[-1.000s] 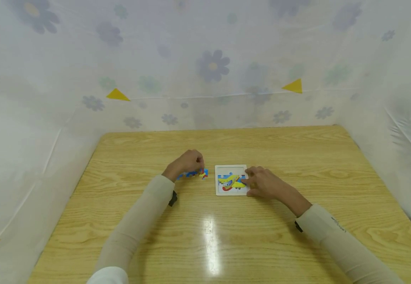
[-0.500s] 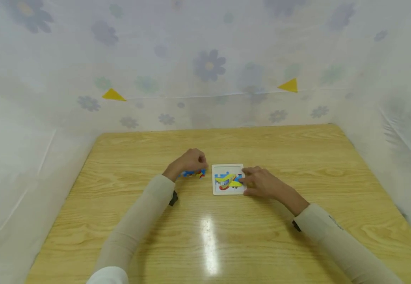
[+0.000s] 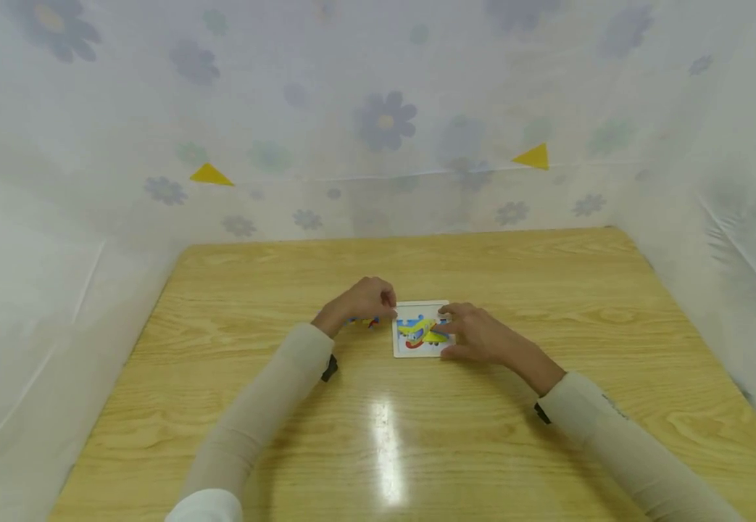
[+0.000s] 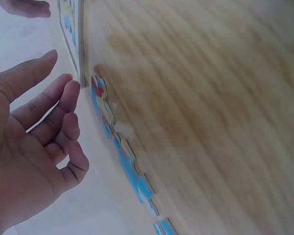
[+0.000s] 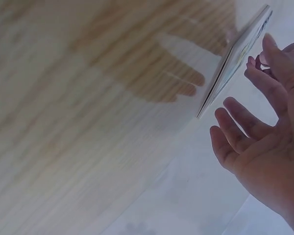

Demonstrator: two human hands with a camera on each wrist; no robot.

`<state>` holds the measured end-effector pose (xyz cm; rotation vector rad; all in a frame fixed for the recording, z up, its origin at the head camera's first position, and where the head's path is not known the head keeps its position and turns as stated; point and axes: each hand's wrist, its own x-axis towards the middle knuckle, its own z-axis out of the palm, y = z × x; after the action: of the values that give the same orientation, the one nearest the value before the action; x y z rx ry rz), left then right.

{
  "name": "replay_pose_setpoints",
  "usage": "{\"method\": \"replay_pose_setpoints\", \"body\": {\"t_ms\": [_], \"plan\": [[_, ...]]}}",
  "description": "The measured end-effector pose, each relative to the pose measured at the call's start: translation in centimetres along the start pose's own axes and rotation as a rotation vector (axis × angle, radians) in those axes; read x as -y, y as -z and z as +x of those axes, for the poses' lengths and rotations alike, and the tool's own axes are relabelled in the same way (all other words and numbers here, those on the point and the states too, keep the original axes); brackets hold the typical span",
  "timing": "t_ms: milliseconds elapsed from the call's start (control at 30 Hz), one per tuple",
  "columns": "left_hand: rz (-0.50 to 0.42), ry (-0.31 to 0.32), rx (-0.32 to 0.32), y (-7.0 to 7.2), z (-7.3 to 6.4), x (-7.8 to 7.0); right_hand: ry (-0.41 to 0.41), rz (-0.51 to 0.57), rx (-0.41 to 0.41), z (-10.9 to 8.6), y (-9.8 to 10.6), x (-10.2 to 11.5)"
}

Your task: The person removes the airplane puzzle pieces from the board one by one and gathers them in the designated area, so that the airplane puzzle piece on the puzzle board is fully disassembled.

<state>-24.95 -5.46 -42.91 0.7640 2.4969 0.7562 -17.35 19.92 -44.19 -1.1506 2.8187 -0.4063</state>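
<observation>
Puzzle tray (image 3: 420,309): we see an off-white border.
Airplane picture (image 3: 420,335): we note mainly yellow, with red and blue areas.
Loose pieces (image 4: 130,169): we find blue, yellow and red.
Tabletop (image 3: 482,449): we record yellow-brown, streaked wood grain.
Backdrop (image 3: 325,130): we read white, lilac-and-green floral print.
Triangles (image 3: 536,157): we log plain yellow.
Sleeves (image 3: 267,399): we log beige.

a curtained-off work spot, in what sort of building i cannot tell: wood-grain table (image 3: 482,449) beneath the left hand (image 3: 362,299) and right hand (image 3: 480,336), flower-printed sheeting (image 3: 286,123) with yellow triangles (image 3: 211,175) beyond them, pale side sheets (image 3: 743,109) outward of each.
</observation>
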Motion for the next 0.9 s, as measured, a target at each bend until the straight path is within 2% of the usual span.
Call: {"method": "replay_pose_setpoints", "body": {"t_ms": [200,500,667,900], "plan": [[0.007,0.011,0.033,-0.6,0.4,-0.4,0.052,0.010,-0.019,0.3,-0.3,0.3],[0.026,0.024,0.080,-1.1,0.6,-1.2,0.095,0.003,-0.004,0.7,-0.4,1.0],[0.049,0.028,0.097,-1.3,0.7,-1.3,0.164,-0.051,-0.034,1.0,-0.4,1.2],[0.059,0.035,0.112,-2.0,0.7,-1.4,0.186,-0.102,-0.027,1.1,-0.8,1.2]]}}
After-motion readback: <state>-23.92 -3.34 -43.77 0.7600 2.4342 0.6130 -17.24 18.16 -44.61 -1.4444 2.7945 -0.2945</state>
